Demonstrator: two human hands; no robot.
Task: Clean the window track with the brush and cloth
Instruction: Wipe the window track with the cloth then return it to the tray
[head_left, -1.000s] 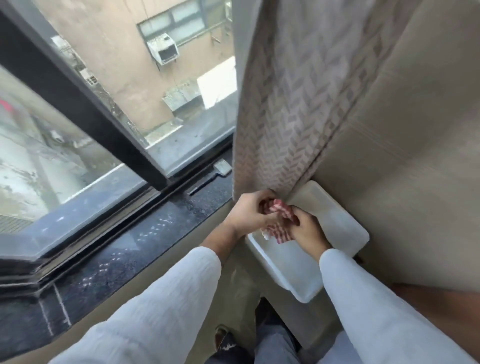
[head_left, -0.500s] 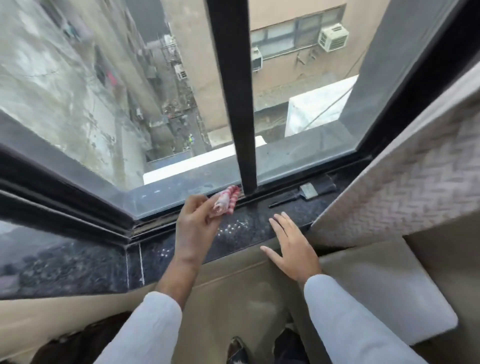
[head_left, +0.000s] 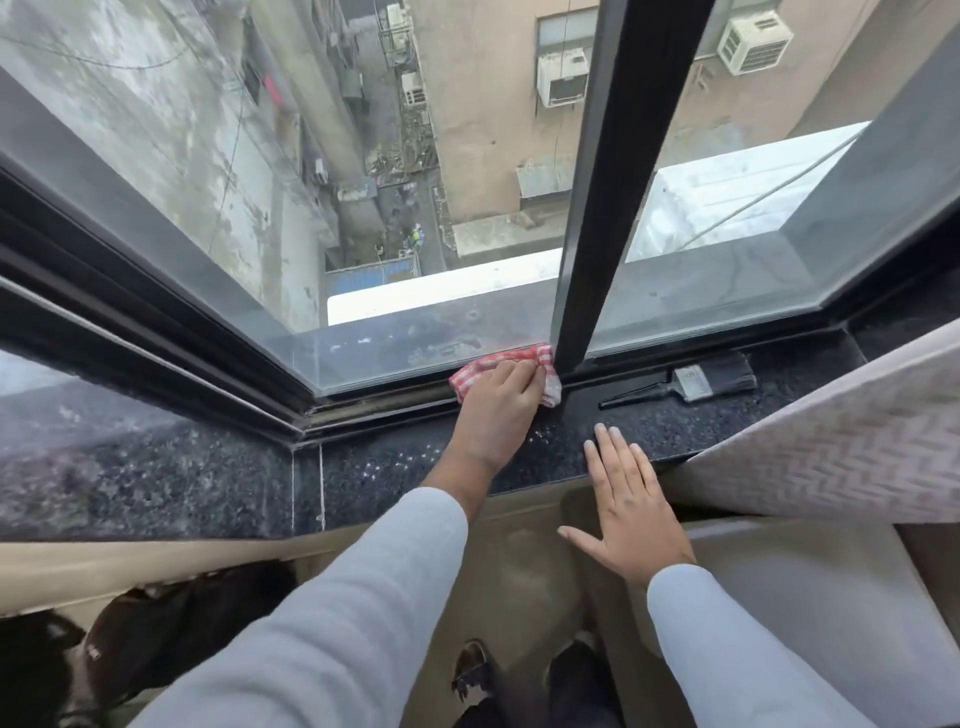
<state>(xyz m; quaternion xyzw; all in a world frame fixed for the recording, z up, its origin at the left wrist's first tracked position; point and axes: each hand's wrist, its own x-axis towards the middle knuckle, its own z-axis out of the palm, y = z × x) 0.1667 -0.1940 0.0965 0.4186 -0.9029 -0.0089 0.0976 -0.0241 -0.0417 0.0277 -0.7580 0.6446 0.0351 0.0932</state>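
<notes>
My left hand (head_left: 496, 410) presses a red-and-white checked cloth (head_left: 470, 374) onto the window track (head_left: 384, 402), just left of the black vertical window frame (head_left: 597, 260). Its fingers cover most of the cloth. My right hand (head_left: 631, 506) rests flat and open on the front edge of the dark granite sill (head_left: 395, 467), holding nothing. A black paint brush (head_left: 693, 382) with a metal ferrule lies on the sill to the right of the frame, bristles pointing right, apart from both hands.
A herringbone-patterned curtain (head_left: 841, 452) hangs over the sill's right end. A white plastic tub (head_left: 810, 587) sits below it at the lower right. A dark bag (head_left: 156, 639) lies on the floor at the lower left. Beyond the glass is a deep drop to an alley.
Both hands left the tub, where they held the cloth together. My left hand carried the cloth up to the track and now presses it down; my right hand settled flat on the sill edge.
</notes>
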